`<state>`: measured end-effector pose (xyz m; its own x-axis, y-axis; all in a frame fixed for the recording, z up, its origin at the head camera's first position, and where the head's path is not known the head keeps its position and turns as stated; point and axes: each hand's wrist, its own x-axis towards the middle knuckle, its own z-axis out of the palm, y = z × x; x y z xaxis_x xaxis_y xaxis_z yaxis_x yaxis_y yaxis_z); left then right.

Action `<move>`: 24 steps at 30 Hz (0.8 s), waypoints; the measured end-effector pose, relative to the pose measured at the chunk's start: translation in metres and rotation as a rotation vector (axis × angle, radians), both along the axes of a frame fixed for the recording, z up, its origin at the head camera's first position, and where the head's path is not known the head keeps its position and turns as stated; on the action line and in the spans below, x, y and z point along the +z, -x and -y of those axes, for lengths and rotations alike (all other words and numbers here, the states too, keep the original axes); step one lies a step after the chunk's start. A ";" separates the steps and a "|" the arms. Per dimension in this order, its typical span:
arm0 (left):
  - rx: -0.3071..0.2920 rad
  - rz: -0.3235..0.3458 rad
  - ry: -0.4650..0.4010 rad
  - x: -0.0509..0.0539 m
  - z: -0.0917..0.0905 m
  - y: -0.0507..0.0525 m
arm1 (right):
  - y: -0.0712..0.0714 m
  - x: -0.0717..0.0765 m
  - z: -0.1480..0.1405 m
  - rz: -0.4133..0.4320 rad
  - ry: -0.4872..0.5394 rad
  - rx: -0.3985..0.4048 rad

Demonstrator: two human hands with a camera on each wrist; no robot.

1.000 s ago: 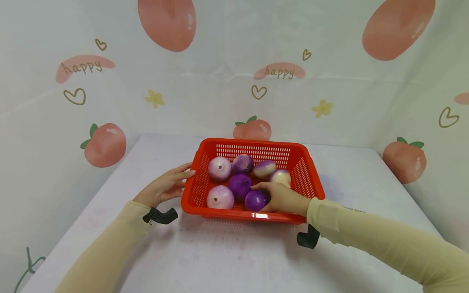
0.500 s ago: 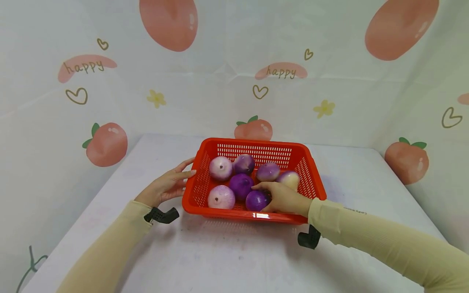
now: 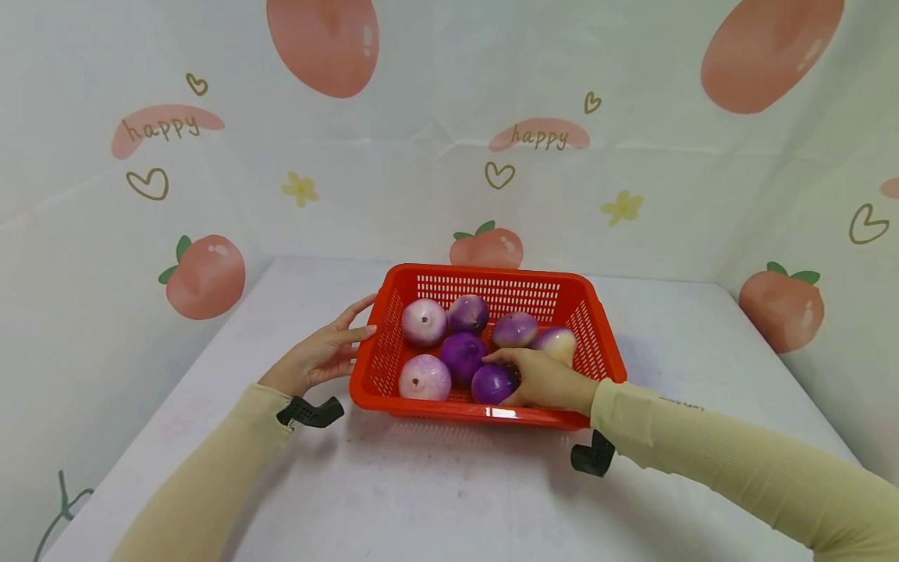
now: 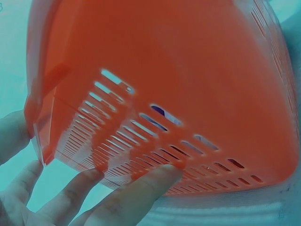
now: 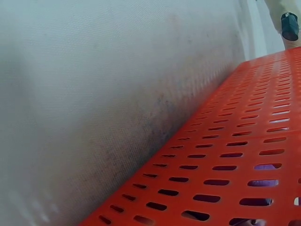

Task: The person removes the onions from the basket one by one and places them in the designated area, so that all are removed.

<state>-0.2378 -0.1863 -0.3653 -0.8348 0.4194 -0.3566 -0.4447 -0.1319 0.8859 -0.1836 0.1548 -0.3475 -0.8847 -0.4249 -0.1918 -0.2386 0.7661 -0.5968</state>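
Note:
A red slotted basket (image 3: 365,394) holds several purple and whitish onions. My left hand (image 3: 319,357) touches its left end; in the left wrist view the fingertips of that hand (image 4: 89,197) rest on the basket's slotted wall (image 4: 164,61), fingers spread. My right hand (image 3: 544,380) reaches inside over the front rim, fingers and thumb curled round a dark purple onion (image 3: 491,384). Beside that onion lie another purple one (image 3: 463,357) and a pale one (image 3: 424,378). The right wrist view has the basket's outer wall (image 5: 240,141), with the right hand out of sight.
The basket stands on a white-covered table (image 3: 421,499). Behind and at both sides hangs a white cloth (image 3: 393,187) with printed fruit, hearts and flowers. A thin green line (image 3: 65,503) shows at the lower left.
The two onions at the basket's right have rolled or shifted: one shows more purple, the other lies farther right. Both hands have stayed nearly in place.

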 end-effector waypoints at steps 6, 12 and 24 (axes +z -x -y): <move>-0.002 0.012 -0.015 0.000 0.000 0.000 | 0.000 0.001 0.001 0.006 -0.002 0.007; -0.018 0.010 -0.034 0.001 0.002 -0.001 | 0.000 0.002 0.001 0.017 -0.003 -0.002; -0.022 0.013 -0.024 0.001 0.003 0.000 | 0.004 0.040 -0.019 -0.010 0.092 -0.032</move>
